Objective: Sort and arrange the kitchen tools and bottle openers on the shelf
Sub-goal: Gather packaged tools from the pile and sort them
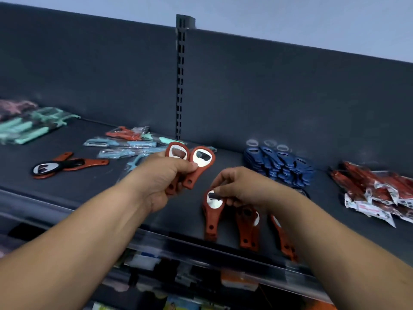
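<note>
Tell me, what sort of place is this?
Most likely a shop aisle: a dark display shelf with a slotted upright, many identical red bottle openers and blue openers, and labelled packets on the right.

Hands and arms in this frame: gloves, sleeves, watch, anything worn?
Nothing worn shows. The left hand and right hand are bare: no gloves, rings or watch visible. The left forearm and right forearm are bare to the frame edge, no sleeve in view. Blur could hide small details.
</note>
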Motion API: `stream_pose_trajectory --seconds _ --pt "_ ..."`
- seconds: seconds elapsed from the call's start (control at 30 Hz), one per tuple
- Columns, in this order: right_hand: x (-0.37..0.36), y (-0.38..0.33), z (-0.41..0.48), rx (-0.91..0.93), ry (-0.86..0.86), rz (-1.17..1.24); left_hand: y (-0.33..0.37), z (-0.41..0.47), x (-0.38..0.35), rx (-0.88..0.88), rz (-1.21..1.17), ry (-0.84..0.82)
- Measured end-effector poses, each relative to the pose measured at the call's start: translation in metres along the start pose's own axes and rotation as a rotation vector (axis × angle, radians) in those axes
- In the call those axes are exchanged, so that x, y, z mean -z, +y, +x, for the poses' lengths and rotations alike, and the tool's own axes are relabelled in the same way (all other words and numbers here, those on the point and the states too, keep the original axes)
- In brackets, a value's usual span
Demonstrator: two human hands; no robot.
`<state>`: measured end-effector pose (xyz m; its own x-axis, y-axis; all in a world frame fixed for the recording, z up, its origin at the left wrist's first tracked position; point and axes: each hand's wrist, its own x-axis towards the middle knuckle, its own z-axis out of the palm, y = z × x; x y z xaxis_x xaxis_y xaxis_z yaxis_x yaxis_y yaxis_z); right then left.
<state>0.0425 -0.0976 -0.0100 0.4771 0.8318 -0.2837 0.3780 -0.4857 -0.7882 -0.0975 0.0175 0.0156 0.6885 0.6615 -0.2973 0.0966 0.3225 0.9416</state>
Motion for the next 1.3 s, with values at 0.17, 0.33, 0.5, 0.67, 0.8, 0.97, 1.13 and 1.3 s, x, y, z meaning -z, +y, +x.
stream_pose_trajectory --seconds 0.17,0.33,0.5,0.67,0.8,0.97,1.13,1.3 --pt "-0.004 0.0 0.003 -0.044 0.012 -0.173 -0.005 -0.005 0.003 0.033 0.003 -0.016" --pt "0.007 -0.01 -0.008 -0.023 0.207 -0.028 -0.007 -0.009 -0.004 0.049 0.025 -0.042" --pt "0.018 -0.015 -0.033 0.045 0.06 0.461 -0.012 -0.013 -0.023 0.018 0.099 -0.099" --pt "0.042 0.003 -0.054 0.008 0.199 0.369 -0.013 -0.016 -0.046 0.036 0.081 -0.119" --pt "0.069 0.029 -0.072 -0.121 0.244 0.319 -0.015 -0.013 -0.059 -0.097 0.364 -0.173" --pt "0.073 0.054 -0.081 -0.208 0.271 0.134 -0.023 -0.005 -0.075 -0.236 0.646 -0.209" --pt "0.063 0.064 -0.077 -0.217 0.237 -0.021 -0.032 0.006 -0.085 -0.22 0.786 -0.244" --pt "0.061 0.072 -0.072 -0.275 0.249 -0.118 -0.039 0.009 -0.086 -0.23 0.977 -0.247"
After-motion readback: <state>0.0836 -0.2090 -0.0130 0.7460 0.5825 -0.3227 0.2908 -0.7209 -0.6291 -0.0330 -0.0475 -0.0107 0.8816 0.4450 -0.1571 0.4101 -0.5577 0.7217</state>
